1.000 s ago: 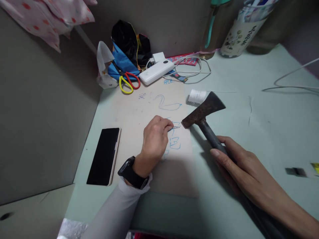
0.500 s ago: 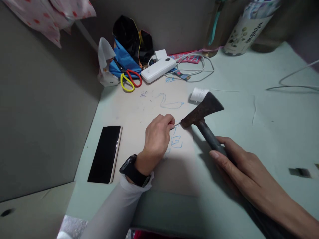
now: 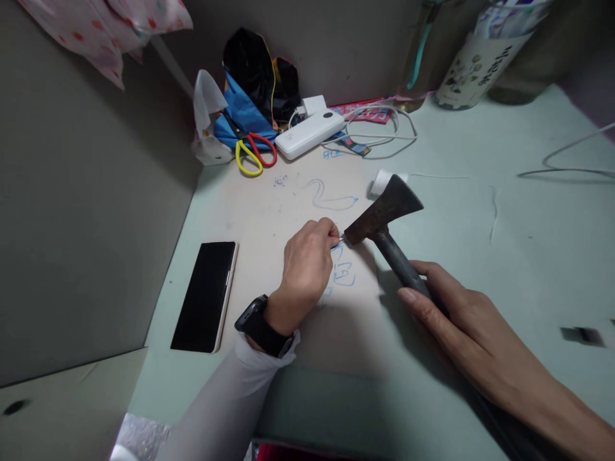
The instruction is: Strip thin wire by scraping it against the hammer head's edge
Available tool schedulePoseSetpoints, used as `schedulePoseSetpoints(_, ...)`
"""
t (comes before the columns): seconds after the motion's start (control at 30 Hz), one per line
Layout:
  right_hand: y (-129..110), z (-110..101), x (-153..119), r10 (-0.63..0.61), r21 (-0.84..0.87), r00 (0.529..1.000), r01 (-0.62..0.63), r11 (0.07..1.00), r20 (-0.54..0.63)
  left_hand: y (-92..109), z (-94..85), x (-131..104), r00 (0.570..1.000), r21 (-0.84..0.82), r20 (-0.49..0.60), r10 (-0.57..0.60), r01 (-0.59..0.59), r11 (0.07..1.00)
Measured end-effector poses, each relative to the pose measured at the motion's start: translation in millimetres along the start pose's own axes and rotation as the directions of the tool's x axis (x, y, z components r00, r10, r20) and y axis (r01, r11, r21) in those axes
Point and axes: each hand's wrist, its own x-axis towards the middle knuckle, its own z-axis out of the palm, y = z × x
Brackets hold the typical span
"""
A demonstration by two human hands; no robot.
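Note:
My left hand (image 3: pixel 310 259), with a black watch at the wrist, is closed in a pinch. A thin, needle-like metal piece (image 3: pixel 341 239) pokes out from its fingertips; most of it is hidden. My right hand (image 3: pixel 461 314) wraps the dark handle of a small hatchet (image 3: pixel 384 214). The hatchet's blunt end is at the metal piece's tip, and its wide edge faces away to the upper right. Whether the two touch, I cannot tell. Under my left hand lies a pale sheet (image 3: pixel 259 224) with blue pen marks. Behind the hatchet head rests a white thread spool (image 3: pixel 379 182).
A phone (image 3: pixel 205 298) lies left of my left hand. Toward the back are scissors (image 3: pixel 250 153) with red and yellow handles, a white power bank (image 3: pixel 310 134) and a coiled cable (image 3: pixel 403 137). A cup of pens (image 3: pixel 473 73) stands at the back right.
The hatchet head has shifted slightly left, closer to my left fingertips. Less of the metal piece shows between them. The whole view has moved a little.

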Motion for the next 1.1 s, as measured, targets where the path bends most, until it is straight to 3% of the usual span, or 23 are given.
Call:
schedulePoseSetpoints(0.87,-9,0,0,-0.059,-0.117,0.998,0.057,0.992,-0.007,2,2.6,-3,1.000,0.072,0.028,0.009,-0.011,0.997)
schedulePoseSetpoints(1.1,-14,-2,-2,-0.061,-0.100,0.997,0.057,0.993,-0.038,-2,-0.3,1,0.999,0.016,0.036,0.037,-0.037,0.999)
